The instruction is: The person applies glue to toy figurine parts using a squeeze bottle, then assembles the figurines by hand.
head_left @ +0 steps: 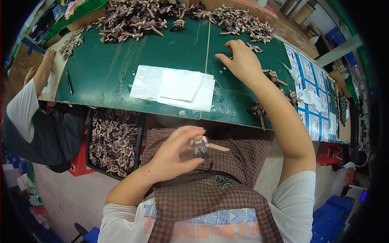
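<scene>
My left hand [178,152] is closed around a small figurine [199,146] above my lap. The figurine has a pale top, dark feet and a flat tan stick jutting out to the right. Over the green table my right hand [240,60] reaches forward, thumb and fingers apart, with nothing visible between them. Just beyond it lies a small pale part [255,48], near a pile of small pale parts [243,24]. Several figurines with sticks lie beside my right forearm, one of them a dark figurine [257,109] at the table's near edge.
White sheets [180,86] lie mid-table. A large heap of figurines [129,20] covers the back left. A black pen [69,81] lies at left, near another person's arm [40,77]. A black crate [115,141] of parts stands below the table edge. Blue-and-white printed sheets [312,93] cover the right side.
</scene>
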A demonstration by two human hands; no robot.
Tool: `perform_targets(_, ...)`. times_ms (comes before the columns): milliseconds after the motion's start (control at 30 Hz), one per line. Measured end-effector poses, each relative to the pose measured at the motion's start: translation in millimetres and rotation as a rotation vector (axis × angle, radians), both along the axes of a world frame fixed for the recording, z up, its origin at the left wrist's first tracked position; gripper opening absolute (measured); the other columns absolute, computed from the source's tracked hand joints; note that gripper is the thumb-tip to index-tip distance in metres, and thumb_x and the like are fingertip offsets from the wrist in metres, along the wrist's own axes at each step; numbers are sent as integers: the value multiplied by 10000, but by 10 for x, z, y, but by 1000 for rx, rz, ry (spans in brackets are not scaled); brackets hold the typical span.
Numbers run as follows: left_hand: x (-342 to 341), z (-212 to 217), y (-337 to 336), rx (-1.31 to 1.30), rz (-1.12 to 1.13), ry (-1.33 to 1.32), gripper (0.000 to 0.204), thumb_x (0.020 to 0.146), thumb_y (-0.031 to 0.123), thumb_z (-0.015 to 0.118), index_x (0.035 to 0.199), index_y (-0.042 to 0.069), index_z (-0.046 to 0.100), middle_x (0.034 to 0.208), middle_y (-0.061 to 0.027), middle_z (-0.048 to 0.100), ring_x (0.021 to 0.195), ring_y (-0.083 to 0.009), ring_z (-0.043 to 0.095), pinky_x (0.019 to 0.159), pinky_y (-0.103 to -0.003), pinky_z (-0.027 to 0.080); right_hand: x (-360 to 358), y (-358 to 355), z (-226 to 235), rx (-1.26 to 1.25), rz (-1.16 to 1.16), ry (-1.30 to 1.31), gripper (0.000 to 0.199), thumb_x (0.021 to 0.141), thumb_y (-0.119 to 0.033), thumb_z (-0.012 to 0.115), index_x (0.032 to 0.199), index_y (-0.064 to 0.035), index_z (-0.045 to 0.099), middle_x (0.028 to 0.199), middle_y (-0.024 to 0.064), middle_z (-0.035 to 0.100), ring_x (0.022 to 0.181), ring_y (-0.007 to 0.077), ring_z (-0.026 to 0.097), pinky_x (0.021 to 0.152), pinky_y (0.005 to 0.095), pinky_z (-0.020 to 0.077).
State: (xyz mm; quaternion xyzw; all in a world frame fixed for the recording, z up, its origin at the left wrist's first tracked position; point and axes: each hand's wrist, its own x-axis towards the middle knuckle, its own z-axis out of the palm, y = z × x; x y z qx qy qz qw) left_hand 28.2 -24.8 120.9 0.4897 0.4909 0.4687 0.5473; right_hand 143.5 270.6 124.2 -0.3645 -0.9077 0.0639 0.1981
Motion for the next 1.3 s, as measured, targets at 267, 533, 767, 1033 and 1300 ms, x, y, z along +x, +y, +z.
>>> perform_targets(267,-38,-55,-42,20,8,-48,639,771,-96,690,1355,32,463,1385,-84,368,1237,-161,460,969,-280,467,23,296,8,115,-334,-322,419,852,-399,676,1042,-34,598,1021,147,633,940,322,647,761,415,529)
perform_targets(533,-77,-92,-62,5,6,-67,641,776,-96,686,1361,36,459,1389,-84,364,1240,-161,458,978,-283,458,157,401,-79,-90,-88,-67,315,814,-254,660,1027,-23,653,919,175,677,831,325,668,781,402,526)
perform_targets(767,-69,-112,-40,13,11,-114,637,784,-85,682,1361,46,447,1377,-86,368,1234,-180,470,987,-313,471,114,204,-12,-254,-71,86,300,923,-257,529,1045,-8,642,900,188,675,842,344,649,764,415,497)
perform_targets(1033,-104,-46,-42,-79,54,-325,629,807,-119,637,1375,43,421,1365,-65,346,1246,-208,471,950,-302,509,83,56,-46,-149,106,29,284,967,-202,513,1142,-5,617,920,187,647,871,374,624,774,428,489)
perform_targets(1300,-174,8,-84,-58,108,-396,673,766,-165,655,1377,-31,408,1377,-84,364,1231,-179,495,889,-230,522,-79,-396,243,-139,178,113,162,862,-140,657,961,-31,723,849,117,633,761,268,632,684,349,498)
